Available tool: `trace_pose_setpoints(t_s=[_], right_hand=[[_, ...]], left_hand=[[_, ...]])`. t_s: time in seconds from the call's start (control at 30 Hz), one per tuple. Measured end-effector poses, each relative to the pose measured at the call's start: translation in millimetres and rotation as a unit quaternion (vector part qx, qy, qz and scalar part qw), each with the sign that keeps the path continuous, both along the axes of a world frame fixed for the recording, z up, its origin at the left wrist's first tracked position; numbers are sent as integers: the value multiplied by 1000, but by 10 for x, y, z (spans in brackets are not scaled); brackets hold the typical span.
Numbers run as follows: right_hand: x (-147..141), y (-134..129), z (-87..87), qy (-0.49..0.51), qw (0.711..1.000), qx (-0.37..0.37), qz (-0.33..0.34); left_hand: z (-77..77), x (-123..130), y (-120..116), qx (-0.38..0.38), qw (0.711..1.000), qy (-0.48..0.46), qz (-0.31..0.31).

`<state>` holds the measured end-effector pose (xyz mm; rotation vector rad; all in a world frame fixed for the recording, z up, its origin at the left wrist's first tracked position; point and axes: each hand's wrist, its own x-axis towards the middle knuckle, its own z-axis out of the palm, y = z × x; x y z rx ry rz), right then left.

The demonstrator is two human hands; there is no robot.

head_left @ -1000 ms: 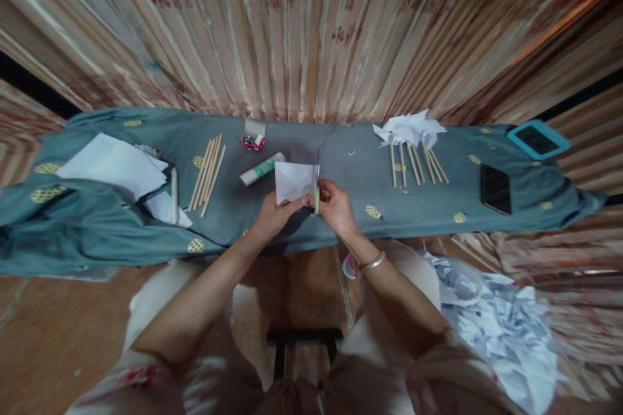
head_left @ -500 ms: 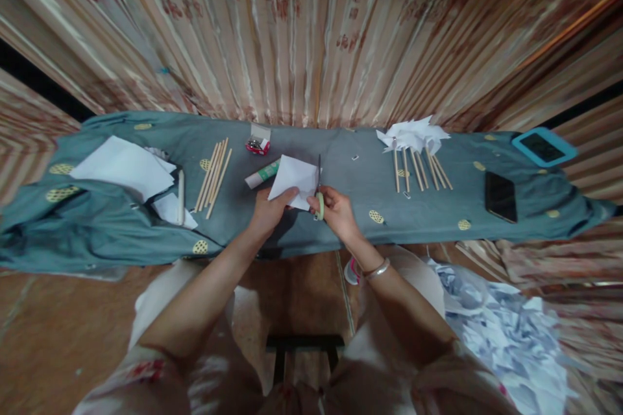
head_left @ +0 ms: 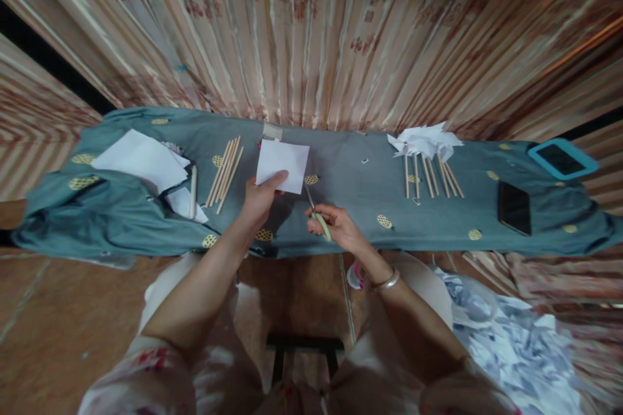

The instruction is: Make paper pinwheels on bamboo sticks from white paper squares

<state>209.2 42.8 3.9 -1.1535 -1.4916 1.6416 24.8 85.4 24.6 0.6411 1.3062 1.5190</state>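
Between the thumb and fingers of my left hand (head_left: 261, 200) is a square of white paper (head_left: 283, 164), raised above the cloth. My right hand (head_left: 335, 227) grips a pair of scissors (head_left: 320, 222) with pale green handles, its blades pointing up and left, just below the paper's lower right corner and apart from it. Wooden sticks (head_left: 224, 174) lie in a bundle to the left of my left hand. Behind the paper, a small box (head_left: 272, 132) is mostly covered; the glue stick is hidden.
White paper sheets (head_left: 134, 159) and a white pen-like stick (head_left: 193, 191) lie left. Paper pinwheels (head_left: 426, 140) on sticks lie right, near a black phone (head_left: 514, 207) and a blue-framed tablet (head_left: 563, 159). A bag of paper scraps (head_left: 520, 343) stands low right.
The paper has turned and moved up and left with my left hand. The scissors have come away from its right edge and now sit lower. The view has shifted slightly.
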Motion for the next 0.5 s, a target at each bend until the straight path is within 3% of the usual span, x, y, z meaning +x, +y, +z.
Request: trace_pose_setpoints(t_s=[0.5], right_hand=[[-6, -18, 64, 33, 998, -48, 21]], left_hand=[[-15, -11, 20, 2, 1000, -8, 0]])
